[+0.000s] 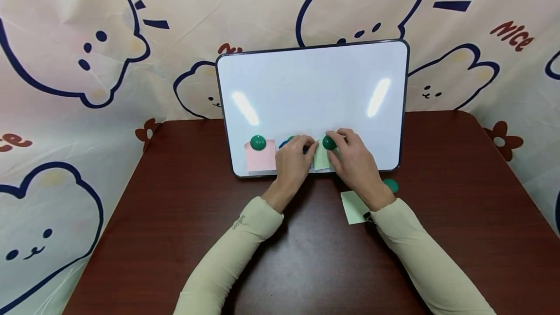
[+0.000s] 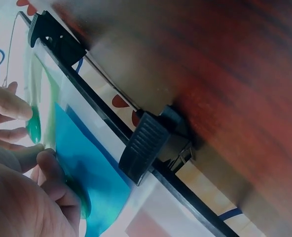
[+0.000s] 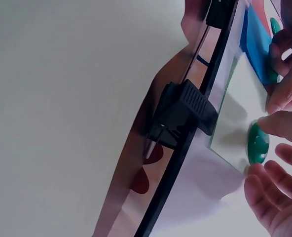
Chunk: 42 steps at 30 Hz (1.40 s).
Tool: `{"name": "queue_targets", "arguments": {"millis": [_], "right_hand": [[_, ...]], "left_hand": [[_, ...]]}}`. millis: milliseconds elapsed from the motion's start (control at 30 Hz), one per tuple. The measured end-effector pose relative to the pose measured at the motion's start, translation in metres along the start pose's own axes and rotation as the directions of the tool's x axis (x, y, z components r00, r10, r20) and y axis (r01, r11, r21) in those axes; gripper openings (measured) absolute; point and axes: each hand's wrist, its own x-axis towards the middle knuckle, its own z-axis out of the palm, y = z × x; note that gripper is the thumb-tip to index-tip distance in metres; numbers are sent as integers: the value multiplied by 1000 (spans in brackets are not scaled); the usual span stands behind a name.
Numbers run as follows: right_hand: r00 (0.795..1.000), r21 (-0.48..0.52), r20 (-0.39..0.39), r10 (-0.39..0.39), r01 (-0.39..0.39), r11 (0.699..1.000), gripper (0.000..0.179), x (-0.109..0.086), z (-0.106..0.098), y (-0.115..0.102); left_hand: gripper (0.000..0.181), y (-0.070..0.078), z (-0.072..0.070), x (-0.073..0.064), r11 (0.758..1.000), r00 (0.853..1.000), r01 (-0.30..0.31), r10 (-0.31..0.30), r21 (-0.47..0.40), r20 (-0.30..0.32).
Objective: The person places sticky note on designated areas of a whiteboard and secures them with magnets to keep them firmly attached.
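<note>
A small whiteboard (image 1: 310, 91) leans upright at the back of the table. My left hand (image 1: 294, 162) pinches the left edge of a pale green sticky note (image 1: 321, 157) low on the board. Between thumb and fingers, my right hand (image 1: 358, 166) holds a round green magnet (image 1: 329, 143) against that note's upper part; the right wrist view shows the same magnet (image 3: 258, 143). Beside it is a blue sticky note (image 2: 87, 163), mostly hidden by my left hand in the head view, with a green magnet (image 2: 79, 197) partly behind the fingers.
Left on the board, a pink note (image 1: 261, 159) sits under a green magnet (image 1: 258, 142). Another pale green note (image 1: 352, 207) and a green magnet (image 1: 391, 185) lie on the brown table (image 1: 175, 218) by my right wrist. Black clips (image 2: 146, 148) grip the board's lower edge.
</note>
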Motion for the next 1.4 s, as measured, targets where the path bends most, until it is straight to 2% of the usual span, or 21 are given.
{"name": "queue_targets", "arguments": {"millis": [200, 400, 500, 600, 700, 800, 933, 1033, 1200, 1400], "right_hand": [[1000, -42, -17, -6, 5, 999, 46, -3, -2, -5], [998, -60, -63, -10, 6, 998, 43, -5, -10, -4], [996, -53, -91, -8, 3, 999, 42, -6, -15, -4], [996, -30, -94, 4, -7, 1000, 40, -10, -21, -6], [997, -24, -71, 5, -6, 1000, 39, -19, -24, -9], [999, -39, -44, -8, 7, 999, 40, -28, -24, -12], [998, -68, -3, -56, 56, 996, 40, -35, -23, -14], [995, -92, 32, -97, 99, 991, 38, -38, -22, -14], [989, -145, 88, -115, 127, 981, 38, -44, -27, -9], [984, -189, 148, -103, 130, 973, 38, -55, -39, 6]], "left_hand": [[16, -2, -3, -4, 998, 1000, 26, -26, -60, -3], [18, 2, -11, -8, 996, 1000, 24, -24, -89, -5], [19, 4, -18, -16, 995, 1000, 6, -4, -95, 22], [21, 6, -26, -24, 995, 996, -31, 38, -90, 77], [22, 6, -32, -33, 995, 985, -84, 92, -60, 144], [25, 5, -38, -40, 988, 967, -156, 153, 0, 202], [29, 5, -43, -47, 959, 940, -264, 233, 99, 249], [30, 5, -46, -51, 936, 923, -317, 268, 153, 274], [33, 0, -53, -54, 924, 915, -329, 261, 195, 307], [32, -4, -61, -60, 931, 899, -319, 237, 177, 369]]}}
